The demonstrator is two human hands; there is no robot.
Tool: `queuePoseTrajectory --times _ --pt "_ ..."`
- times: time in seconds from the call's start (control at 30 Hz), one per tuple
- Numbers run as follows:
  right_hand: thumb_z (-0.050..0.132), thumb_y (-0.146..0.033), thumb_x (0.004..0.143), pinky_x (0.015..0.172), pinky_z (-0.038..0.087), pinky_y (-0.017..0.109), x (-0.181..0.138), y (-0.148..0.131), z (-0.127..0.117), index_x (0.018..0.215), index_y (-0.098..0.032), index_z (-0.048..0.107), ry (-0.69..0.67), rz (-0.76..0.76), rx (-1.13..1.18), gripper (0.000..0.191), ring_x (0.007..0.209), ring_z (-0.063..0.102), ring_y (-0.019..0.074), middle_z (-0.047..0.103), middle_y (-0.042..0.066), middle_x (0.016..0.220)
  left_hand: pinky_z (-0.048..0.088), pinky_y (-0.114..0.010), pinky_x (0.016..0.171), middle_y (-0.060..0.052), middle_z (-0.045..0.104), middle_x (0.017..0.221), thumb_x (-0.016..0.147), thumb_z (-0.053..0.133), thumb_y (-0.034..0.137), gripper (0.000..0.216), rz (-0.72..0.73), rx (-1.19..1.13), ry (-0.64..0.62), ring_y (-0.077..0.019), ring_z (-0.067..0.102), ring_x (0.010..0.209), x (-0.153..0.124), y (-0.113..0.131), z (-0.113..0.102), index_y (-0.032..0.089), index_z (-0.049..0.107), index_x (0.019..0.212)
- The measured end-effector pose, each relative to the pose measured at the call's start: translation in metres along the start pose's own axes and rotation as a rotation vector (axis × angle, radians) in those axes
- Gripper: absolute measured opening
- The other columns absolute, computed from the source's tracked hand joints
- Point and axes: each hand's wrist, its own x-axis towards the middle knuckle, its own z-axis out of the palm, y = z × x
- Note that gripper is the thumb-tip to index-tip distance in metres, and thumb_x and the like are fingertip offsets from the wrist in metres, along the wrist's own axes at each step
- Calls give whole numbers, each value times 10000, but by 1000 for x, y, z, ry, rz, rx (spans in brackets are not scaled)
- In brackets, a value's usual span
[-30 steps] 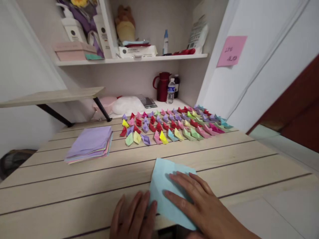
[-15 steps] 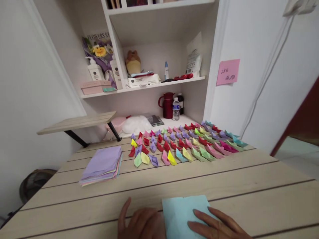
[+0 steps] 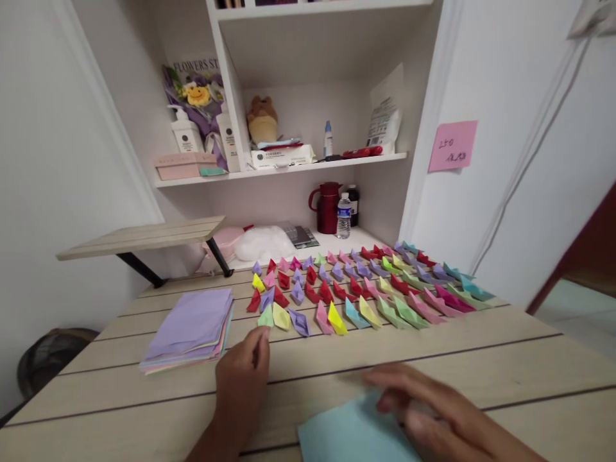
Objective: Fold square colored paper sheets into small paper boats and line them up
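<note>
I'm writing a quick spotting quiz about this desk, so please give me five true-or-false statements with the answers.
1. The person's right hand hides part of a light blue paper sheet. True.
2. The person's left hand grips that sheet. False: the left hand is apart from it, near the small folded paper boats.
3. A square paper stack has a light purple top. True.
4. A pink square paper note lies on the stack. False: the note is on a white wall.
5. A dark red jug stands beside a clear plastic bottle. True.

Two hands [image 3: 243,367]; one blue sheet [image 3: 353,433]; one paper stack [image 3: 190,327]; dozens of paper boats [image 3: 356,315].
</note>
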Motion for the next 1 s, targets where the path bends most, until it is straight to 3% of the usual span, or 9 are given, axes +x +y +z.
queuePoseTrajectory --times 0.1,0.23,0.33,0.5,0.8,1.0 --pt "435 -364 1015 765 535 340 47 -3 -10 1203 -269 671 114 -45 -98 317 864 647 227 665 83 943 461 -221 574 17 760 711 917 469 388 294 -133 -44 84 -141 672 578 0 -5 -4 239 716 977" --pt "416 -199 988 668 439 271 100 4 0 1057 -229 706 121 -204 -399 300 770 584 182 590 70 919 457 -202 554 32 755 702 912 477 399 289 -235 -108 94 -132 673 584 -4 -7 -10 240 717 939" --pt "437 -207 1000 628 357 265 122 6 16 1030 -246 703 87 -290 -638 271 725 543 170 591 44 889 471 -204 581 37 767 748 889 494 427 293 -241 -166 46 -135 692 628 -3 -8 -9 256 728 928" --pt "473 -267 1022 617 332 254 140 0 35 915 -199 668 45 -274 -715 233 705 554 153 610 12 803 459 -211 565 37 755 726 872 480 456 325 -220 -257 -27 -129 667 586 1 -10 -3 259 737 892" --pt "578 -199 957 647 319 279 151 5 48 844 -208 715 16 -361 -812 178 734 543 167 622 33 837 431 -212 542 42 712 653 881 468 451 327 -247 -352 -91 -129 625 552 4 -15 5 248 726 884" --pt "636 -201 911 632 325 275 153 7 50 782 -192 697 39 -363 -816 143 721 534 161 626 38 826 333 -217 420 59 586 486 877 460 461 336 -293 -388 -122 -131 507 422 5 -19 11 254 725 882"
